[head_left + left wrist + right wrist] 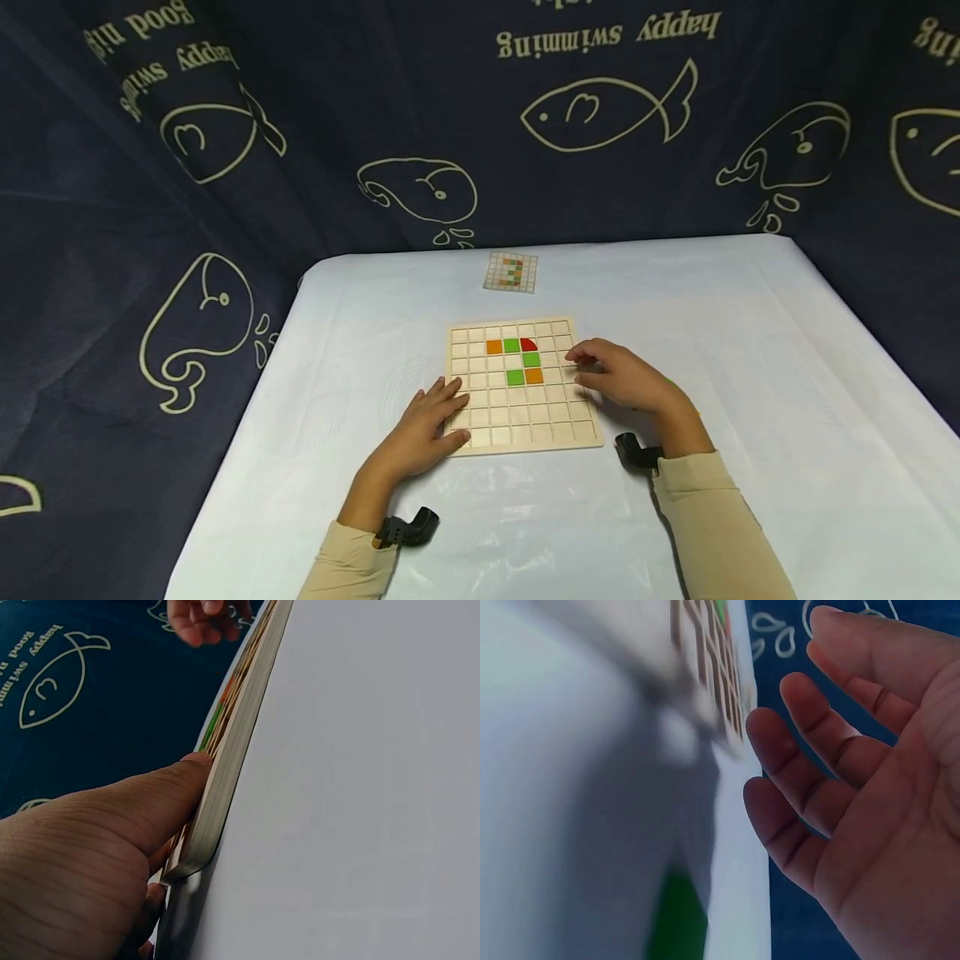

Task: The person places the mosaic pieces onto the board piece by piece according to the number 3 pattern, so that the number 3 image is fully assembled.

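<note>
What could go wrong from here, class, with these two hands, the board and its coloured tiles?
The left hand rests on the edge of the board; a push might slide it and jostle the tiles.

A green piece lies on the table near the right hand, mostly hidden from above; the wrist might knock it.

The pattern card lies beyond the board, its squares small, so it could be misread.

The left hand (427, 429) rests on the left edge of a gridded wooden board (498, 417); the right hand (621, 375) is at its right edge, fingers bent. The grid bears a red quarter-circle tile (528, 344), three green square tiles (531, 359) and two orange square tiles (493, 347). Beyond, a pattern card (511, 272) lies on the white tablecloth (375, 333).
</note>
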A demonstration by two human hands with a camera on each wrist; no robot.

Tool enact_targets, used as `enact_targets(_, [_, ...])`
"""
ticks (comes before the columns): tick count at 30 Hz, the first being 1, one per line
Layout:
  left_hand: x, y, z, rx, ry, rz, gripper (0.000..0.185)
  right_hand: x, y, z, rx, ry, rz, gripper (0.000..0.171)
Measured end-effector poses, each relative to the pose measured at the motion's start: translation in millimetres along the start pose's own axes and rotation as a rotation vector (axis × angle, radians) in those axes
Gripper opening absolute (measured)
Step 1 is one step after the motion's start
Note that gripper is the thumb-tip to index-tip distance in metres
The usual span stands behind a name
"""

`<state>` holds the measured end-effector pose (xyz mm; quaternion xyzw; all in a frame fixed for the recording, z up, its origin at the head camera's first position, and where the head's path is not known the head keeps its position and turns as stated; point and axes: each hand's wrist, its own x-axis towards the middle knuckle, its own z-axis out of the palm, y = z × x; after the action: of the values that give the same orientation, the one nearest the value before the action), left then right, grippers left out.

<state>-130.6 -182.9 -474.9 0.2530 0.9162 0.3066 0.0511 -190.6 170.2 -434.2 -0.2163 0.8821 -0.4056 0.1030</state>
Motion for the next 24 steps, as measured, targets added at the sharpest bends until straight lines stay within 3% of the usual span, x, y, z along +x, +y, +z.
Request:
enact_targets(7, [-0.6, 0.0, 1.3, -0.02, 0.017, 0.014, 0.058, -25.7, 12.6, -22.4, -0.03, 0.033, 0.074, 0.028])
enact_targets(15, [-1.4, -0.9, 0.9, -0.027, 0.012, 0.006, 0.059, -48.0, 25.7, -35.4, -0.043, 0.069, 0.09, 0.031])
enact_targets(20, [-1.5, -0.3, 0.4, -0.022, 0.002, -0.002, 0.059, -61.2, 38.6, -43.7, 0.004, 0.068, 0.186, 0.034])
enact_targets(24, [-1.4, 0.5, -0.3, -0.022, -0.006, -0.012, 0.06, -69.9, 48.2, -50.0, -0.046, 0.105, 0.187, 0.032])
